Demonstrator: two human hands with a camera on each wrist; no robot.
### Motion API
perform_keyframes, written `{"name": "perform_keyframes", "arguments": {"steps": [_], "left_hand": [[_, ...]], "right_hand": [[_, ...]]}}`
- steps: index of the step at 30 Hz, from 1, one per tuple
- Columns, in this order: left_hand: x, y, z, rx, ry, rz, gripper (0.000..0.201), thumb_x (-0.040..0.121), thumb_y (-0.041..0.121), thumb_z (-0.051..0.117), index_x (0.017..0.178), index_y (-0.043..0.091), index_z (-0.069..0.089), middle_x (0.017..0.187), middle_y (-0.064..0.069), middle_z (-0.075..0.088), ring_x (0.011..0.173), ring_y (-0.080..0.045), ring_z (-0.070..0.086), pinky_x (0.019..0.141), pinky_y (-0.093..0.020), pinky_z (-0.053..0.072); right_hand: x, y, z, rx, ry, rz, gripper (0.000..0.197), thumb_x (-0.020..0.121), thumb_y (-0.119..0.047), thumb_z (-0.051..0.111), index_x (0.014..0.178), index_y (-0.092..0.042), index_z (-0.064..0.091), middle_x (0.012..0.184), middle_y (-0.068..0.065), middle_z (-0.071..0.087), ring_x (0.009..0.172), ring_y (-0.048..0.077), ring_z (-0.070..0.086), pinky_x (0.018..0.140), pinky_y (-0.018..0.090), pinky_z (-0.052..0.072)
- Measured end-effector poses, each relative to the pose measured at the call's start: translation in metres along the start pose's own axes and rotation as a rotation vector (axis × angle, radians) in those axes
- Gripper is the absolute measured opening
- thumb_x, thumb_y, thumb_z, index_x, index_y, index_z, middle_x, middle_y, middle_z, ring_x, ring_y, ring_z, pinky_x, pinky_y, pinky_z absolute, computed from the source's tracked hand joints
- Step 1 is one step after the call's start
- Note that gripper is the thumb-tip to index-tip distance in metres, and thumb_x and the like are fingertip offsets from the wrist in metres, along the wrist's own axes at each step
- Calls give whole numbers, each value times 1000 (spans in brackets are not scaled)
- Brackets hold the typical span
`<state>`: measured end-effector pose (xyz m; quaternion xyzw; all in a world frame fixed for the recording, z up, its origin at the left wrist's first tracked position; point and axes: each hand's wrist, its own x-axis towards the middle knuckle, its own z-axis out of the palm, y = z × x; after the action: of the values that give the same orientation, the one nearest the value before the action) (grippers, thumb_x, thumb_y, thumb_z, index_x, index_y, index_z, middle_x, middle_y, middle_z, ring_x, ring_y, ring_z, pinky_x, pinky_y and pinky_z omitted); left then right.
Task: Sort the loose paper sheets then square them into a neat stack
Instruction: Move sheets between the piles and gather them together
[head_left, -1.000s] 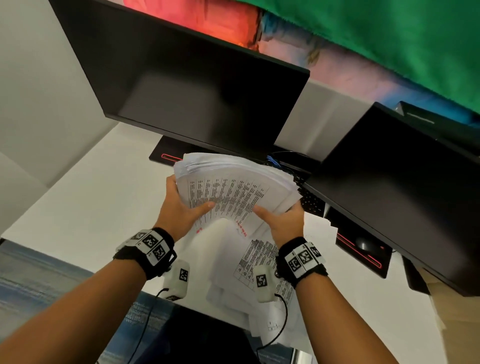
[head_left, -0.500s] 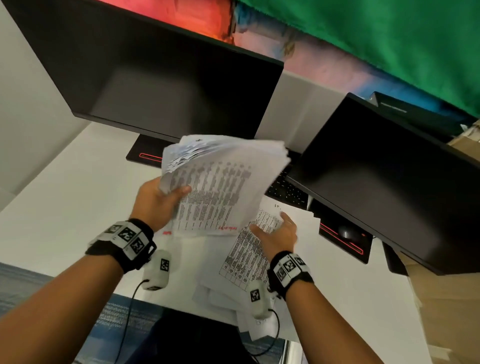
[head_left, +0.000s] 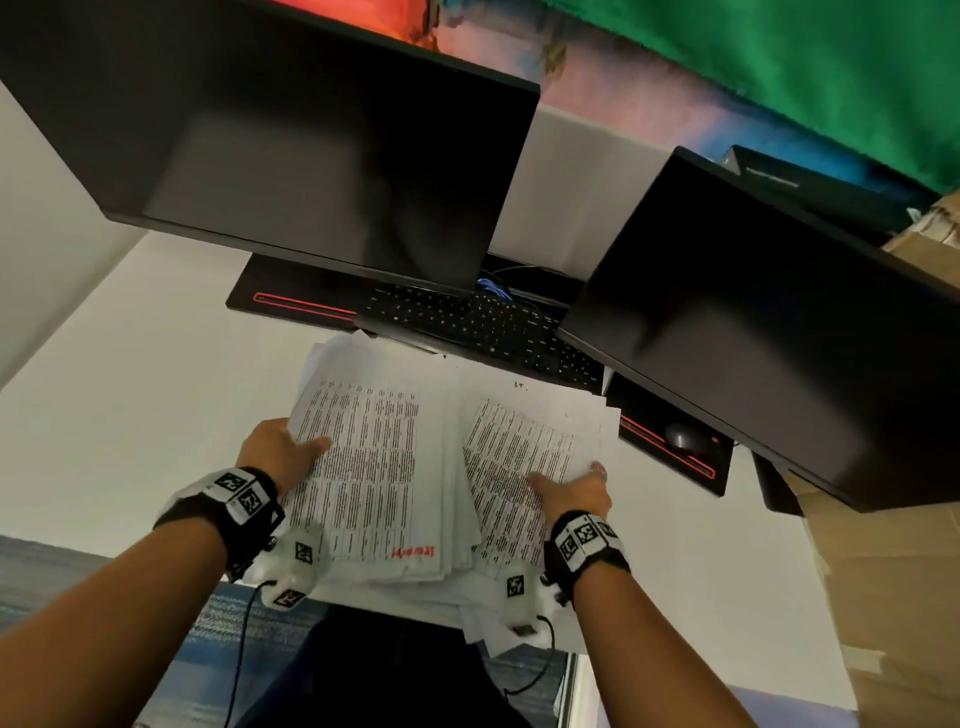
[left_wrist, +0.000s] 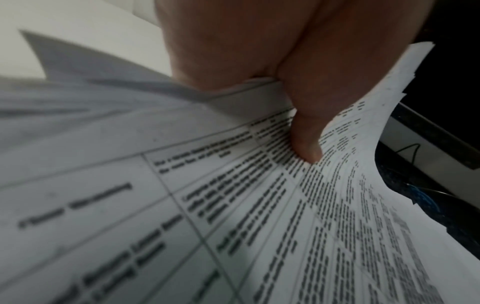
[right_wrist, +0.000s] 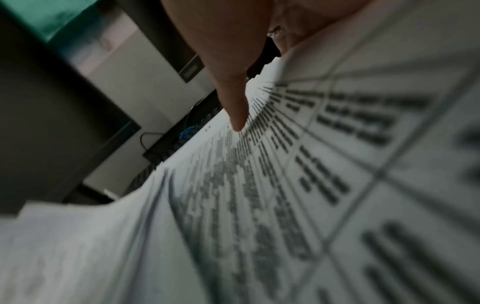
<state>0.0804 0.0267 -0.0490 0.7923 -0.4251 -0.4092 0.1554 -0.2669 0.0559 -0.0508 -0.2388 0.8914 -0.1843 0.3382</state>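
Observation:
A thick bundle of printed sheets (head_left: 374, 467) lies low over the white desk (head_left: 130, 405), edges fanned and uneven. My left hand (head_left: 280, 452) grips its left edge, thumb on the top page and fingers hidden beneath; the left wrist view shows the thumb (left_wrist: 303, 139) pinching the bundle (left_wrist: 259, 226). To the right, loose printed sheets (head_left: 514, 457) lie skewed, partly under the bundle. At their right edge my right hand (head_left: 576, 491) pinches them. Its thumb (right_wrist: 233, 107) presses the top sheet (right_wrist: 285, 205) and its fingers are hidden below.
Two dark monitors (head_left: 291, 156) (head_left: 753, 322) overhang the back of the desk, with a black keyboard (head_left: 483, 322) and a mouse (head_left: 683, 435) below them. Cardboard boxes (head_left: 883, 597) stand at the right. More sheets hang over the desk's near edge (head_left: 493, 634).
The bundle, held up in both hands a second ago, has come down flat onto the desk pile in my left hand alone. My right hand let go and moved to the loose sheets on the right.

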Motion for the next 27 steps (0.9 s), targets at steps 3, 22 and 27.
{"name": "perform_keyframes", "arguments": {"steps": [3,22,27], "left_hand": [[0,-2,0,-21,4,-10,36,89,31,73,109,1,70,79,-10,70,64,-22,66,51,-25,44],[-14,5,2,106,-134,131,32,100,26,54,121,3,63,88,-6,65,69,-15,61,53,-19,40],[-18,9,3,-142,-102,-1,68,102,56,23,121,4,62,115,-13,64,112,-33,60,97,-38,43]], "right_hand": [[-8,-11,3,143,-174,71,114,56,-35,94,148,-4,32,141,17,51,123,33,56,98,40,51],[-62,-97,-91,517,-436,-470,42,75,0,81,111,-17,70,108,4,76,99,22,73,85,42,58],[-21,-67,5,124,-326,-259,56,82,-12,78,130,-14,50,123,9,65,112,28,64,101,37,49]]}}
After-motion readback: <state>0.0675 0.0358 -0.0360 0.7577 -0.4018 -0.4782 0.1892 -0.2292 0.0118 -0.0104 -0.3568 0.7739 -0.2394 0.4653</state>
